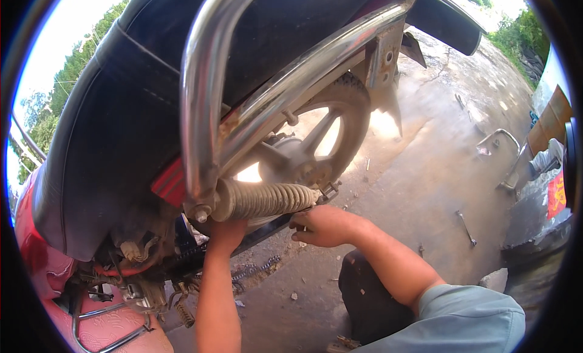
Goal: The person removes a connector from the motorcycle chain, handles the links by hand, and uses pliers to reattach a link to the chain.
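My left hand (pixel 226 234) reaches up beneath the coiled rear shock absorber (pixel 264 200) of a motorbike, its fingers hidden behind it. My right hand (pixel 316 226) is just below the shock's lower end, beside the black swingarm (pixel 258 239), with fingers curled around something small that I cannot make out. Behind the shock is the dusty spoked rear wheel (pixel 352 128). A chrome rail (pixel 200 110) curves over it beside the black seat (pixel 109 146) and red striped trim (pixel 170 181). A chain (pixel 264 267) hangs low under the swingarm.
A wrench (pixel 466 227) lies on the concrete ground (pixel 425 171) at right, with another metal frame (pixel 510 146) and a concrete lump (pixel 493 281). Cardboard (pixel 546 125) and clutter line the right side. Pink bodywork and a metal bar (pixel 109 335) are at lower left.
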Action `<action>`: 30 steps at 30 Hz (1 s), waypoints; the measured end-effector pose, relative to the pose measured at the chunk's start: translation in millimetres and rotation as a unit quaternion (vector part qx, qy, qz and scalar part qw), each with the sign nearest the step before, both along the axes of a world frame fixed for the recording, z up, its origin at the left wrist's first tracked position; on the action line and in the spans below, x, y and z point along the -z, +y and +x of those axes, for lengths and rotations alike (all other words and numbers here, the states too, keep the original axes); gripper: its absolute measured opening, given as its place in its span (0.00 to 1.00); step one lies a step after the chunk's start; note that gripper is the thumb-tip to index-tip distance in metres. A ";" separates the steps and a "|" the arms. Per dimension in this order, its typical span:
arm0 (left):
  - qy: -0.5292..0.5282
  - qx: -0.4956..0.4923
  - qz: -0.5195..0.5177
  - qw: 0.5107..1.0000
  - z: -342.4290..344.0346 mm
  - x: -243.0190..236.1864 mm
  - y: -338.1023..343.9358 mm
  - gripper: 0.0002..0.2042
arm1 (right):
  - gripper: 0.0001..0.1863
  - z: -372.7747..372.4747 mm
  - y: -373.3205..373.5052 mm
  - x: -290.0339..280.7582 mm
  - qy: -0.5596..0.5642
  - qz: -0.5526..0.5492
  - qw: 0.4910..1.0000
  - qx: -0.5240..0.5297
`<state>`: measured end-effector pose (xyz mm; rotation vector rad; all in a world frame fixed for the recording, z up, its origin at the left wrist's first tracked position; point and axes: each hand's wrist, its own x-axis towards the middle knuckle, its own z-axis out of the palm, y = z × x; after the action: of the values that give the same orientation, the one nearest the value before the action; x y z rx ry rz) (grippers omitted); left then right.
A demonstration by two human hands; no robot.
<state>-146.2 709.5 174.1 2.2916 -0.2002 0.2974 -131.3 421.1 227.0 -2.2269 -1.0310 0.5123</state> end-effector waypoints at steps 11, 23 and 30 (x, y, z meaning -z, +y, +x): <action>-0.031 0.062 0.102 0.992 24.2 12.2 16.3 0.20 | 0.23 113.5 3.6 -38.8 -0.038 0.215 0.973 -0.073; -0.139 -0.063 0.293 0.944 17.1 -37.2 -65.0 0.19 | 0.25 131.6 21.2 -20.4 -0.009 0.113 0.987 -0.115; -0.194 -0.091 0.238 0.947 15.8 -53.9 -93.4 0.19 | 0.25 135.8 23.8 -18.4 0.001 0.134 0.984 -0.120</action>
<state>-130.3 616.1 228.0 2.7133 -0.2846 0.8824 4.4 445.0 245.4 -1.8779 -1.2958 0.4489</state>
